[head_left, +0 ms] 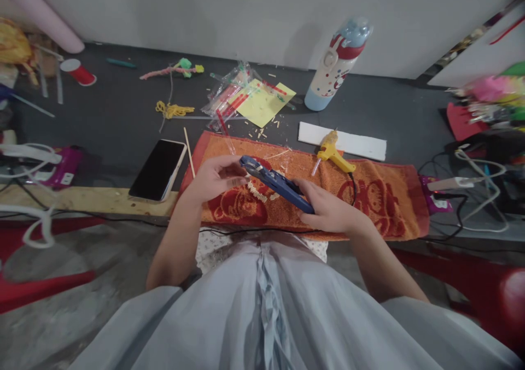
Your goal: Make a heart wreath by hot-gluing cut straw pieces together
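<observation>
My right hand (328, 209) grips the handle of a blue cutting tool (274, 182) that points up and left over an orange towel (381, 195). My left hand (213, 177) is at the tool's tip, fingers pinched there on something too small to make out. Small pale cut pieces (257, 191) lie on the towel under the tool. A thin wooden stick (189, 152) lies at the towel's left edge.
A yellow glue gun (333, 152) rests on the towel beside a white strip (343, 140). A black phone (158, 169) lies to the left, a patterned bottle (334, 66) and a bag of straws (229, 94) behind. Cables (471, 189) crowd the right side; a red cup (80, 72) is far left.
</observation>
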`<state>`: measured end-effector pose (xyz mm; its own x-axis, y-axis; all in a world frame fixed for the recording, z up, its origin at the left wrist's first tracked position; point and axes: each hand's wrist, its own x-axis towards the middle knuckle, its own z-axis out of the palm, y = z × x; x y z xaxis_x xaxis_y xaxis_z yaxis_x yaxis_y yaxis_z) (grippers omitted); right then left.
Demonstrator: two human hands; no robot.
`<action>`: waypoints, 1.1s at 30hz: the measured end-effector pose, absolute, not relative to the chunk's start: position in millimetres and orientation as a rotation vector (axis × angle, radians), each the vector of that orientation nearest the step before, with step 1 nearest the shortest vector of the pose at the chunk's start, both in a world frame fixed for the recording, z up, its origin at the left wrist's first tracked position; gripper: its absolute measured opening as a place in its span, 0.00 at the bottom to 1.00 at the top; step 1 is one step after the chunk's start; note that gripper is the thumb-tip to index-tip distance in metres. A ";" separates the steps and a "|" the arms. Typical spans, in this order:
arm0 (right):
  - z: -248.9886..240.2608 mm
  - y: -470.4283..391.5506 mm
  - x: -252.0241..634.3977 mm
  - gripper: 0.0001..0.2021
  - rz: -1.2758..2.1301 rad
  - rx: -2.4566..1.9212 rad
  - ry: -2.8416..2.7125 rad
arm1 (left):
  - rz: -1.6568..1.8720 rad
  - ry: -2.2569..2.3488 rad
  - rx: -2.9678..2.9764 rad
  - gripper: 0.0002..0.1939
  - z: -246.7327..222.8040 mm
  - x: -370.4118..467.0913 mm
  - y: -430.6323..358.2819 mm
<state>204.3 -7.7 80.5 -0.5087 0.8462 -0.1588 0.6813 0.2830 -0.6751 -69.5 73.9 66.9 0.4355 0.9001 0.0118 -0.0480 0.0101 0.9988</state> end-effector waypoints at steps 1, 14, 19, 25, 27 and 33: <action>80.9 -6.9 205.2 0.33 1.046 -1.402 -2.328 | 0.905 0.843 1.350 0.17 66.1 -69.7 74.3; 79.4 -4.5 202.1 0.30 0.807 -1.519 -2.309 | 1.147 1.033 1.633 0.09 49.0 -61.9 69.7; 76.4 -2.5 205.6 0.31 0.762 -1.481 -2.325 | 1.164 1.113 1.890 0.02 55.0 -60.2 64.8; 82.8 0.9 209.9 0.31 0.884 -1.432 -2.333 | 1.044 0.981 1.517 0.07 61.0 -56.9 60.8; 83.5 2.0 211.6 0.31 0.920 -1.429 -2.322 | 1.025 0.947 1.342 0.12 62.9 -55.3 60.6; 77.0 5.3 220.0 0.31 1.009 -1.469 -2.195 | 1.062 0.938 0.964 0.16 61.5 -53.0 67.9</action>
<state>220.0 5.3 77.0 -0.4246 0.8971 -0.1223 0.6768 0.2247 -0.7010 -53.0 67.9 61.5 0.2186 0.9652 -0.1434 -0.2614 0.1995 0.9444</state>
